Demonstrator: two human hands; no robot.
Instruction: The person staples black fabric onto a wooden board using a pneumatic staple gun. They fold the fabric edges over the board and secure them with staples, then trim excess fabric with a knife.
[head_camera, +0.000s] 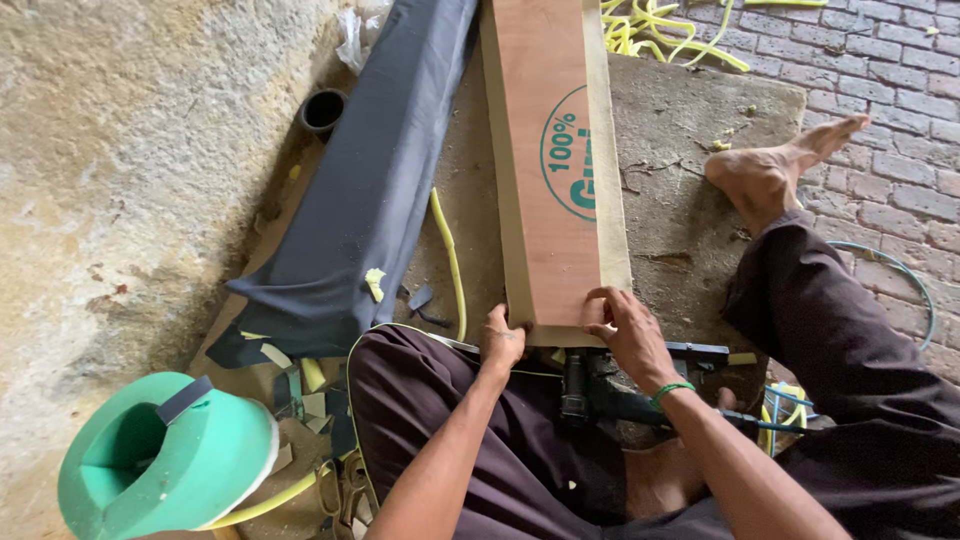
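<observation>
A long reddish-brown plywood board with a green round stamp lies on a strip of tan foam, running away from me on the floor. My left hand grips the near left corner of the board. My right hand presses its fingers on the near right end of the board and foam edge; a green band sits on that wrist. A black staple-gun-like tool lies just below the board's end, between my legs. I sit on the ground in dark trousers, one bare foot stretched out to the right.
A long panel wrapped in dark fabric lies left of the board. A green foam roll stands at lower left. Yellow foam strips lie at the top, a black pipe end by the wall, brick paving at right.
</observation>
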